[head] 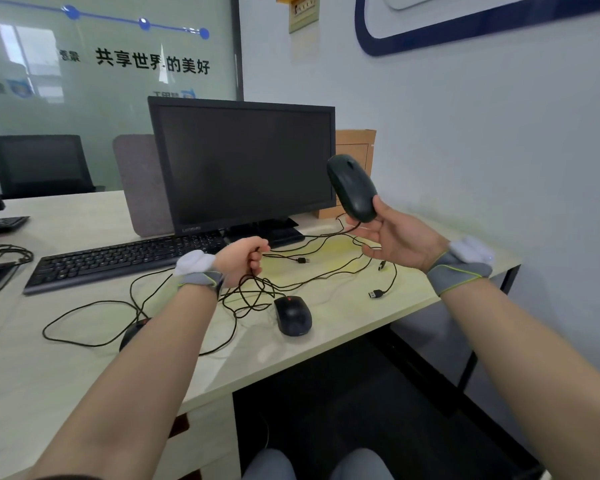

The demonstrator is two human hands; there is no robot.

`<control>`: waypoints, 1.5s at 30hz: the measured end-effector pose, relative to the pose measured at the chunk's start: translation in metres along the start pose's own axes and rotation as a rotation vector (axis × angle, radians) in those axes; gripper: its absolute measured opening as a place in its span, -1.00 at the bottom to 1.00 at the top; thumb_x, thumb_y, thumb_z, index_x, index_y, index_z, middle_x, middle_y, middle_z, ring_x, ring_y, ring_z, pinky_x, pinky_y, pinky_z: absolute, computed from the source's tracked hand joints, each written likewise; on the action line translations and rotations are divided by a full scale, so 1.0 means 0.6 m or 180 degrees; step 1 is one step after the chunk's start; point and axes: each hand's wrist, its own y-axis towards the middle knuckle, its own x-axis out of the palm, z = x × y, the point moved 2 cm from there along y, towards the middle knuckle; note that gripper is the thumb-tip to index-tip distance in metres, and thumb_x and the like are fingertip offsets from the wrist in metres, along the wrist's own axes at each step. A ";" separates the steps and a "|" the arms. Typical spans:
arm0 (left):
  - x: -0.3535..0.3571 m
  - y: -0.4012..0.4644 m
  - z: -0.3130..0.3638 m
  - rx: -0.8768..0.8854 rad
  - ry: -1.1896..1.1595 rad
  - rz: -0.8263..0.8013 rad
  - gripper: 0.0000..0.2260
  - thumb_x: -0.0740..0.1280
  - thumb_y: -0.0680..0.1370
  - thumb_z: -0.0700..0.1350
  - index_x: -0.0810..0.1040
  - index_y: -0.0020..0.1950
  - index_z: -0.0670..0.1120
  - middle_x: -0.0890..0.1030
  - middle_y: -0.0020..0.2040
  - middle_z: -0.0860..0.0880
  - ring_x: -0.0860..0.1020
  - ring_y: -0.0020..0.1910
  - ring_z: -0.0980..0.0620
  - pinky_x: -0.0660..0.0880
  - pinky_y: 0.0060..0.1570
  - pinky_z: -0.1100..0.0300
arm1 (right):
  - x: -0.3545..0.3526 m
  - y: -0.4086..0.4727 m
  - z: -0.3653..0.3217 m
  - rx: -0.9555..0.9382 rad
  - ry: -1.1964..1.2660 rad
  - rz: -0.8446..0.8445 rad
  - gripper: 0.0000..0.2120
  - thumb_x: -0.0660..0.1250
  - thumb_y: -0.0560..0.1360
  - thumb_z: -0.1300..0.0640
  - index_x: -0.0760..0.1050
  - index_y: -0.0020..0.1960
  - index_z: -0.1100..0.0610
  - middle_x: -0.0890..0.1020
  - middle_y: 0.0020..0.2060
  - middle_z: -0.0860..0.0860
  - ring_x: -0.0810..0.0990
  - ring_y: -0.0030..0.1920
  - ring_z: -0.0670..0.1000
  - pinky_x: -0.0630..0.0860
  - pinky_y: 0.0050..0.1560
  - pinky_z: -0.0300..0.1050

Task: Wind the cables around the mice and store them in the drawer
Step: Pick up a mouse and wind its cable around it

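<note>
Head view shows your right hand [400, 239] gripping a black mouse [352, 187] raised at center right, while your left hand [243, 259] pinches its cable [326, 233] mid-frame; two more mice [292, 315] lie on the desk [343, 327] below amid tangled cords

A keyboard [125, 259] lies on the desk [343, 327], with a monitor [243, 164] behind it. In front of the keyboard sit two mice, one [292, 316] to the right of the other [132, 334]. Loose cables [257, 289] lie between them. A box [355, 150] stands behind the monitor.
</note>
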 end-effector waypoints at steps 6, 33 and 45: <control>-0.023 0.016 0.020 0.0819 0.1061 0.0897 -0.76 0.24 0.58 -0.04 0.59 0.06 -0.17 0.33 -0.38 -0.03 0.26 -0.43 0.04 0.23 -0.34 0.22 | 0.010 0.004 0.016 0.0003 0.0361 0.0095 -0.63 0.11 0.58 -0.12 0.44 0.22 0.09 0.70 -0.07 0.02 0.64 0.07 -0.03 0.56 0.00 -0.10; 0.100 -0.063 0.089 0.1696 0.2894 -0.0510 -0.86 0.18 0.58 -0.04 0.50 -0.09 -0.02 0.56 -0.39 0.04 0.58 -0.48 0.12 0.52 -0.40 0.32 | 0.039 0.053 0.031 -0.0001 -0.3522 0.0899 -0.63 0.21 0.53 -0.14 0.56 -0.01 0.16 0.61 -0.34 -0.01 0.54 -0.32 -0.06 0.35 -0.36 -0.22; 0.097 -0.030 0.032 0.1302 0.2370 -0.0478 -0.75 0.05 0.62 -0.08 0.36 -0.23 -0.08 0.40 -0.41 -0.03 0.57 -0.45 0.01 0.40 -0.37 0.27 | 0.044 0.051 0.010 -0.0255 -0.1041 0.0827 -0.72 0.10 0.61 -0.05 0.43 0.08 0.15 0.58 -0.23 0.08 0.43 -0.33 -0.07 0.41 -0.25 -0.26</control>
